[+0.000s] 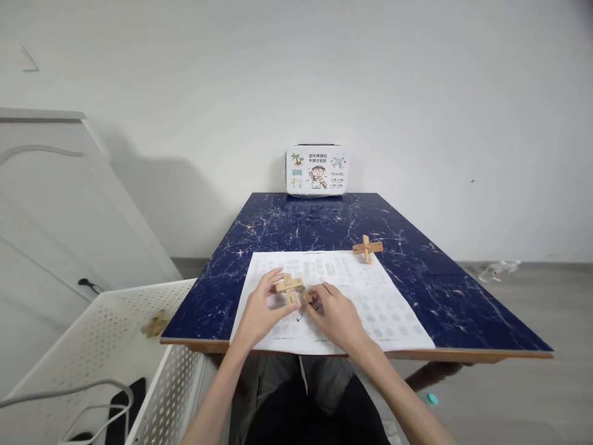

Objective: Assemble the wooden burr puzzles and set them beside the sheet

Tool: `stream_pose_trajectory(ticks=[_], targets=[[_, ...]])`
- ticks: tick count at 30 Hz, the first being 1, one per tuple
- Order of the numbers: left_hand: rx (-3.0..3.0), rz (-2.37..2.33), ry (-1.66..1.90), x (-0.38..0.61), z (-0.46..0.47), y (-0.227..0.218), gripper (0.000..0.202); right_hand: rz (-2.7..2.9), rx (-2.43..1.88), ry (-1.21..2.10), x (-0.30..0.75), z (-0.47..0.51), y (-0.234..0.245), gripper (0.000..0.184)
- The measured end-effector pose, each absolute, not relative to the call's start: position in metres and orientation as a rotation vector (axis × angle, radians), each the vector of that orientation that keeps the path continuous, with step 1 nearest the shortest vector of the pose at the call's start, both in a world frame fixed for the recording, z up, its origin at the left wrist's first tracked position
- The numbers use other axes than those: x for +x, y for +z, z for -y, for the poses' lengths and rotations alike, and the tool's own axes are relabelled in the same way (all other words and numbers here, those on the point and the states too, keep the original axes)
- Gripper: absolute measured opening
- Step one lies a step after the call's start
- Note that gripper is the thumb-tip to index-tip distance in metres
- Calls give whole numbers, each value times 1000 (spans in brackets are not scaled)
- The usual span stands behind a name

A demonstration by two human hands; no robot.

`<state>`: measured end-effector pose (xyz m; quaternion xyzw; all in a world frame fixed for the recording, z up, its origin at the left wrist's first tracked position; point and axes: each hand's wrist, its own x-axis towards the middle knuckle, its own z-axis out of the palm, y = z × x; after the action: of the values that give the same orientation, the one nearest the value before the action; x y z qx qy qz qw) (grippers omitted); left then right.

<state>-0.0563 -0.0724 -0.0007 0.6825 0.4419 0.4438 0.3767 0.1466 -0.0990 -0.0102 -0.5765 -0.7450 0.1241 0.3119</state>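
Two bare hands meet over a wooden puzzle (290,288), a cluster of pale, square-cut blocks locked crosswise, held just above a printed sheet (370,296). The left hand (260,312) curls around the puzzle's near-left side, fingers closed on the blocks from above and thumb tucked beneath. The right hand (334,314) presses in from the other side, its fingertips pinching the puzzle's lower right corner, so both hands grip the same piece. The wood looks smooth and unfinished, light tan, with sharp right-angle edges.

The sheet under the hands is white paper, flat, covered in faint grey diagrams, with a small dark mark just below the fingers. It lies on a glossy table (445,303) of deep blue marble pattern threaded with pale veins and edged in brown wood.

Beyond the right hand, well apart at the sheet's far corner, rests a second puzzle (367,248), a finished wooden cross of the same tan. Farther off, against the wall, stands a white rounded box (317,170) with cartoon travel prints. Left of the left hand, below the table's edge, sits a white perforated plastic basket (115,309) holding another wooden piece (154,326).
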Motion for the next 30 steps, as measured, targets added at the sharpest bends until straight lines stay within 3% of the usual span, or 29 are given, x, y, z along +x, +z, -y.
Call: stream_pose_trajectory(ticks=[7, 17, 30], targets=[[1754, -1161, 1161, -57, 73, -3, 81, 1846, -1402, 492, 161, 101, -9, 22], [1851, -1209, 1221, -56, 77, 1, 70, 1618, -1305, 885, 160, 105, 6, 23], [2115, -1254, 1151, -54, 91, 4, 66, 1757, -1454, 416, 127, 109, 10, 23]])
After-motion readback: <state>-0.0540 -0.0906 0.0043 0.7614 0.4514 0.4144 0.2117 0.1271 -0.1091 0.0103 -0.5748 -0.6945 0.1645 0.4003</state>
